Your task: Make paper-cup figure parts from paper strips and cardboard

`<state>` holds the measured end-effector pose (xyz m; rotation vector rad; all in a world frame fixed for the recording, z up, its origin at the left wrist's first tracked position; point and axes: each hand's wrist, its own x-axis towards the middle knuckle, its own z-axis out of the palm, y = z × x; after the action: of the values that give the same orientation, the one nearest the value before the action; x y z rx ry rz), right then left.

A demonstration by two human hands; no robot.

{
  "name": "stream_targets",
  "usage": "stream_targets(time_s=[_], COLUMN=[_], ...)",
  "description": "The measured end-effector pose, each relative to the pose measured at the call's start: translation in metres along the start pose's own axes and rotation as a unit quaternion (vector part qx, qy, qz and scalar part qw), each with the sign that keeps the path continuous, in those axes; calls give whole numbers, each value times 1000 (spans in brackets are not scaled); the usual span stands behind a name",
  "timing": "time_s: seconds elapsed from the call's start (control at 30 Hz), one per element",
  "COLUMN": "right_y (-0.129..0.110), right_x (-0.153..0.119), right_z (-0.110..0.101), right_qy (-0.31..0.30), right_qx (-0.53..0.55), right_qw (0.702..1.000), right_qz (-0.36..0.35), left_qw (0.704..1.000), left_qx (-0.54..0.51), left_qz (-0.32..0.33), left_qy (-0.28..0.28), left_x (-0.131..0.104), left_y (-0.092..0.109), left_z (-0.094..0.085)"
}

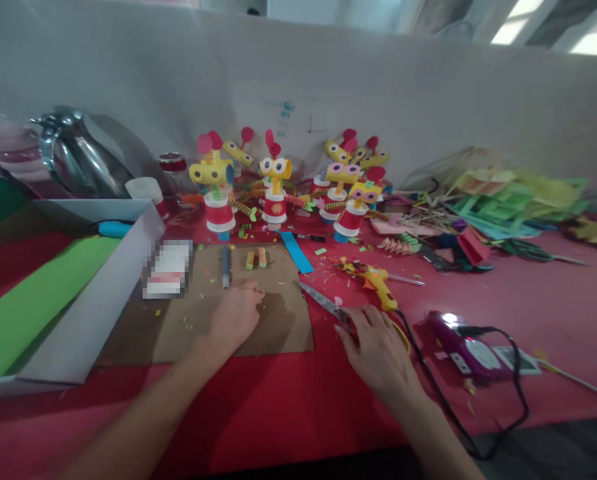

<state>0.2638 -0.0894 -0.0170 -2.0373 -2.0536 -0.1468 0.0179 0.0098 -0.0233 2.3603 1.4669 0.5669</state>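
My left hand (pixel 238 310) rests over the brown cardboard (pixel 178 333), fingers curled together; anything inside them is too small to make out. Just above it lie a dark marker (pixel 226 267) and two small folded paper springs (pixel 256 258). My right hand (pixel 375 340) is on the handles of the scissors (pixel 328 303), whose blades point up and left toward the cardboard's right edge. A blue paper strip (pixel 296 252) lies beyond the scissor tip. The yellow glue gun (pixel 381 287) lies on the red table (pixel 278 413), above my right hand.
Several paper-cup figures (pixel 275 200) stand along the wall. At left are a white box (pixel 98 293) with green paper, a metal jug (pixel 81 160) and a blurred card (pixel 169 269). Colored paper (pixel 518 200) piles up back right. A purple device (pixel 471 350) with cables lies at right.
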Motion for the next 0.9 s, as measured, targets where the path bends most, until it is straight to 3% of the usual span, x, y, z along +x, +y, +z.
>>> stream_targets(time_s=[0.23, 0.57, 0.67, 0.77, 0.9], right_y=[20, -5, -3, -10, -51], right_x=[-10, -15, -15, -4, 36], right_z=[11, 13, 10, 4, 3], right_qy=[6, 57, 76, 76, 9], right_qx=[6, -100, -80, -58, 32], right_qw=[999, 993, 994, 994, 993], right_qz=[-37, 0, -27, -45, -110], left_qw=[996, 998, 998, 996, 995], left_qx=[-86, -64, -62, -79, -99], left_qz=[-15, 3, 16, 21, -6], left_qy=[21, 25, 26, 24, 30], left_x=[6, 0, 0, 2, 1], left_y=[-13, -14, -13, -14, -16], left_z=[3, 6, 5, 3, 2])
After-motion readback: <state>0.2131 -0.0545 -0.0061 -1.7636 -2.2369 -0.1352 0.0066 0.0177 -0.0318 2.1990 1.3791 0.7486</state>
